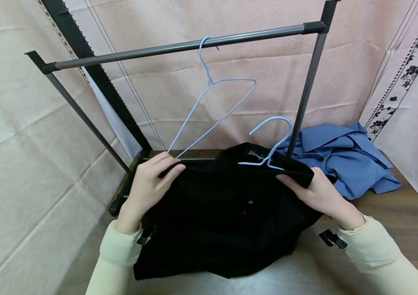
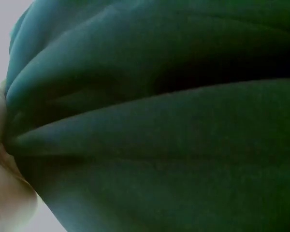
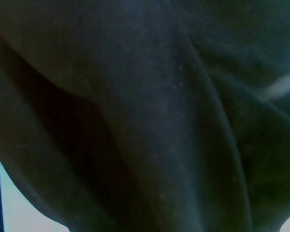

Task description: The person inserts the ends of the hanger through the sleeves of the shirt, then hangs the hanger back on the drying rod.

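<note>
A black buttoned shirt [image 1: 227, 213] is held up in front of a clothes rack, its collar toward the top. My left hand [image 1: 149, 180] pinches the shirt at its left shoulder, thumb in front. At the other shoulder, my right hand [image 1: 319, 192] grips the cloth near the collar. A light blue hanger [image 1: 282, 139] sticks out of the neck opening, its hook free in the air; the rest of it is hidden inside the shirt. Dark cloth [image 2: 159, 125] fills the left wrist view, with fingers at the left edge. Black folds [image 3: 135, 116] fill the right wrist view.
Another light blue hanger [image 1: 209, 86] hangs from the rack's grey rail [image 1: 179, 47], its lower left end behind my left hand. A crumpled blue garment [image 1: 345, 159] lies behind the right post [image 1: 310, 82]. Patterned cloth walls [image 1: 28, 123] stand around the wooden surface [image 1: 386, 213].
</note>
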Motion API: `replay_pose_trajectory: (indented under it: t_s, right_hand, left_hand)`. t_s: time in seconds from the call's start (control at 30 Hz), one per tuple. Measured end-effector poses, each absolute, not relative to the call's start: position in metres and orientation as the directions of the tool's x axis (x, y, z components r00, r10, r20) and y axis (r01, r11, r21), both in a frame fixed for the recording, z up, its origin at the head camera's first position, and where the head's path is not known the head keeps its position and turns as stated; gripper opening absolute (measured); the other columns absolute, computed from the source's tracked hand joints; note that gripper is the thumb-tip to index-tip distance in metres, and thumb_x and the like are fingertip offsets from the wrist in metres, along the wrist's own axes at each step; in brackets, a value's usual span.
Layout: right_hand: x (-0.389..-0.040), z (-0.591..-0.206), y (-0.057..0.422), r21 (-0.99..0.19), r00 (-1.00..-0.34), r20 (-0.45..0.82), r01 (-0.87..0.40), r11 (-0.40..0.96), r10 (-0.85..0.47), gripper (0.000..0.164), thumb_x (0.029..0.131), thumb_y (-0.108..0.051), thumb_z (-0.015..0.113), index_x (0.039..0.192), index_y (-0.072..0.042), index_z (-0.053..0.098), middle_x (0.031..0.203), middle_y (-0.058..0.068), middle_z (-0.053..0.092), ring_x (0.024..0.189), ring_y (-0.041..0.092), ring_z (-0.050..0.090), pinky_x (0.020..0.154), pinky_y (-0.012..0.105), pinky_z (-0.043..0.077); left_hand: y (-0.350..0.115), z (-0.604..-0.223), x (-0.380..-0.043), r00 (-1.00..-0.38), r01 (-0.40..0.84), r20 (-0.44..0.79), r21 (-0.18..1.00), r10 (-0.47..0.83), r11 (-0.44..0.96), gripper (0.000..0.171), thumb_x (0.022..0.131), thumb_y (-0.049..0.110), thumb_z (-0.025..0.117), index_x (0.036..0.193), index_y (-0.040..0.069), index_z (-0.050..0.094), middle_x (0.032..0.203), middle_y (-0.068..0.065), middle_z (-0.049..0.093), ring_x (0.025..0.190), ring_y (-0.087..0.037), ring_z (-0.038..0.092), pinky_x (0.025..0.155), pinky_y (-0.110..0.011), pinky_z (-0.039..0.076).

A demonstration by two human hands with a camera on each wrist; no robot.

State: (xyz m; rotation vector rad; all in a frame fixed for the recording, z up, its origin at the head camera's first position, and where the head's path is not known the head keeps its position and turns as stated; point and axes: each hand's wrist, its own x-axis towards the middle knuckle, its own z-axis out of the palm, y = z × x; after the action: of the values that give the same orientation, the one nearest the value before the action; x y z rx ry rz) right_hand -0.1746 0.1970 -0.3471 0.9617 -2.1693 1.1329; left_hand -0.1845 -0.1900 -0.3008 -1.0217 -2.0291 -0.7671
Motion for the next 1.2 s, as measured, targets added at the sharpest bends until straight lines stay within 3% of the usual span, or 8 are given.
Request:
replay_pose_trajectory:
  t_s: [0.2,0.4,0.5,0.63,0.77,0.9,1.0,1.2]
  right_hand:
    - [-0.172,-0.342,0.202,-0.486,-0.620,0.707,-0.776,0.403,-0.340,0.028,0.087,0.009,0.070,0.109,-0.007,0.074,0.098,-0.011,0.071,0.084,0.000,0.060,0.077,0.014,0.045]
    - [-0.170,-0.344,0.206,-0.487,-0.641,0.690,-0.755,0.439,-0.336,0.019,0.088,0.003,0.072,0.104,-0.007,0.075,0.090,-0.008,0.070,0.077,0.001,0.058,0.070,0.016,0.044]
    - [-0.170,-0.347,0.207,-0.491,-0.654,0.675,-0.744,0.454,-0.342,0.013,0.091,-0.002,0.072,0.102,-0.008,0.074,0.085,-0.008,0.068,0.074,0.001,0.056,0.067,0.018,0.044]
    - [-0.170,-0.349,0.206,-0.492,-0.666,0.655,-0.735,0.467,-0.357,0.007,0.095,-0.005,0.069,0.097,-0.011,0.072,0.077,-0.013,0.058,0.071,0.003,0.050,0.064,0.020,0.042]
    - [-0.169,-0.349,0.205,-0.495,-0.670,0.640,-0.734,0.464,-0.377,0.006,0.097,-0.008,0.067,0.097,-0.012,0.072,0.076,-0.014,0.056,0.072,0.003,0.050,0.064,0.021,0.042]
    - [-0.169,-0.350,0.205,-0.480,-0.649,0.644,-0.755,0.446,-0.405,0.006,0.098,-0.012,0.067,0.094,-0.014,0.071,0.074,-0.016,0.054,0.069,0.002,0.048,0.061,0.021,0.040]
    - [-0.170,-0.351,0.204,-0.477,-0.642,0.638,-0.763,0.436,-0.426,0.008,0.098,-0.014,0.067,0.091,-0.016,0.070,0.071,-0.017,0.048,0.067,0.002,0.046,0.059,0.021,0.038]
    - [-0.170,-0.350,0.204,-0.486,-0.642,0.613,-0.766,0.422,-0.460,0.011,0.095,-0.016,0.071,0.086,-0.020,0.066,0.069,-0.019,0.044,0.065,0.001,0.047,0.058,0.020,0.038]
  left_hand:
    - [-0.206,-0.306,-0.182,-0.478,0.803,0.785,0.209,0.394,0.558,0.044,0.103,0.047,0.052,0.090,0.008,0.071,0.080,0.000,0.065,0.064,-0.011,0.052,0.064,-0.026,0.045]
    - [-0.218,-0.314,-0.181,-0.549,0.720,0.703,0.123,0.453,0.683,0.045,0.103,0.052,0.048,0.090,0.014,0.068,0.074,0.006,0.059,0.057,-0.006,0.045,0.056,-0.030,0.044]
    - [-0.219,-0.317,-0.179,-0.558,0.709,0.682,0.095,0.473,0.699,0.048,0.102,0.054,0.048,0.094,0.012,0.070,0.080,0.003,0.062,0.064,-0.009,0.051,0.058,-0.031,0.047]
    - [-0.211,-0.319,-0.178,-0.515,0.745,0.692,0.071,0.505,0.663,0.053,0.101,0.057,0.050,0.102,0.009,0.072,0.090,-0.002,0.067,0.078,-0.016,0.058,0.063,-0.034,0.050]
    - [-0.200,-0.324,-0.177,-0.469,0.797,0.695,0.069,0.544,0.600,0.046,0.101,0.051,0.053,0.097,0.009,0.071,0.085,0.001,0.067,0.073,-0.013,0.057,0.061,-0.031,0.049]
    - [-0.197,-0.329,-0.177,-0.459,0.823,0.687,0.092,0.562,0.560,0.043,0.104,0.046,0.051,0.077,0.014,0.059,0.064,0.007,0.050,0.055,-0.004,0.041,0.050,-0.022,0.037]
    - [-0.198,-0.332,-0.178,-0.439,0.837,0.696,0.088,0.568,0.539,0.046,0.105,0.044,0.050,0.068,0.016,0.045,0.059,0.008,0.032,0.052,-0.002,0.024,0.047,-0.019,0.024]
    - [-0.197,-0.334,-0.181,-0.317,0.869,0.768,0.002,0.556,0.494,0.047,0.106,0.037,0.052,0.066,0.016,0.037,0.059,0.007,0.026,0.051,-0.002,0.016,0.045,-0.018,0.016]
